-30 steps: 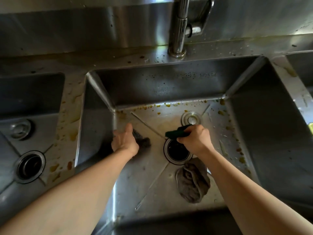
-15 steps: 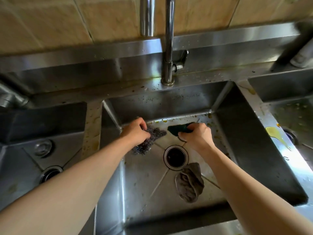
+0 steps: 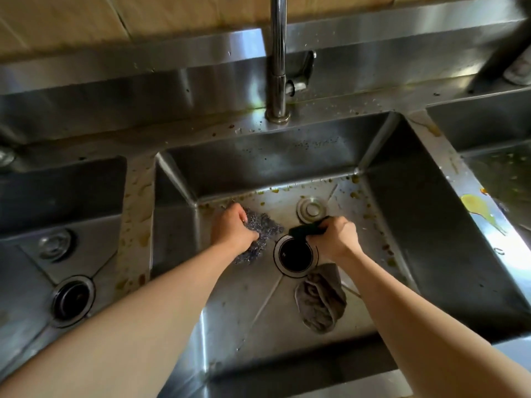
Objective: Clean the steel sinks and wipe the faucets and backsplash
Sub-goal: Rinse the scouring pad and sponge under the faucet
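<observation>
My left hand (image 3: 234,225) curls its fingers around a grey steel wool pad (image 3: 260,235) and presses it on the floor of the middle sink (image 3: 408,225). My right hand (image 3: 334,238) grips a dark green scouring pad (image 3: 306,229) just beside the round drain hole (image 3: 296,254). A crumpled grey cloth (image 3: 320,298) lies on the sink floor near my right forearm. Yellow-brown spots cover the steel floor and rim. The chrome faucet (image 3: 278,67) stands behind, in front of the steel backsplash (image 3: 143,79) and beige tiles (image 3: 71,21).
</observation>
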Action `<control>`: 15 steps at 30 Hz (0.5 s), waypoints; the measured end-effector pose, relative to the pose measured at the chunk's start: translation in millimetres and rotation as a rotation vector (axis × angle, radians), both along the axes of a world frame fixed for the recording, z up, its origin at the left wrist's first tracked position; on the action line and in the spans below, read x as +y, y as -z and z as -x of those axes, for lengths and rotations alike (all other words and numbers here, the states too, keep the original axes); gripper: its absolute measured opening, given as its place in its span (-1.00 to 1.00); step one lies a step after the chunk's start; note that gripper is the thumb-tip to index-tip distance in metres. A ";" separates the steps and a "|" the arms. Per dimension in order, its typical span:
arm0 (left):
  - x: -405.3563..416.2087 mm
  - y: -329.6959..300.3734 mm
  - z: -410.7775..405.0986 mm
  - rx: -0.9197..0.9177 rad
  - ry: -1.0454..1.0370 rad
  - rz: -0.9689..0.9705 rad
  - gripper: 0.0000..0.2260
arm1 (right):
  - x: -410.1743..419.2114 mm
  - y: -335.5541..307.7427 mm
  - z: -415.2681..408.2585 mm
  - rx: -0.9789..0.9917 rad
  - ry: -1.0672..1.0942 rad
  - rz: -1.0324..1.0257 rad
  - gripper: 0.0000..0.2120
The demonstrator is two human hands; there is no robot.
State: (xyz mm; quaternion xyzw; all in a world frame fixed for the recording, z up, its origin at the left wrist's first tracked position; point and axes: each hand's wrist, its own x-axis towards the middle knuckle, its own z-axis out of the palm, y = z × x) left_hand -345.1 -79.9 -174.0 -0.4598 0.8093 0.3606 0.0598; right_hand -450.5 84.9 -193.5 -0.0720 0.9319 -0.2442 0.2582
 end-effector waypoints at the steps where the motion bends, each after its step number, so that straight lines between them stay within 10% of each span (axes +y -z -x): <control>1: -0.9 -7.5 3.8 0.046 -0.008 -0.002 -0.67 | -2.0 -7.4 2.4 -0.002 0.018 0.049 -0.72; 4: 0.9 -17.7 11.3 0.165 -0.070 -0.017 -0.69 | -5.3 -12.7 10.8 -0.151 0.218 0.289 -0.71; 9: 13.1 17.6 -8.2 -0.119 0.040 0.086 -0.75 | 6.4 14.0 -8.7 -0.104 -0.003 -0.136 -0.63; 15: -1.1 -8.9 0.1 0.003 0.000 0.044 -0.67 | -6.2 -4.8 3.8 -0.106 0.057 0.100 -0.66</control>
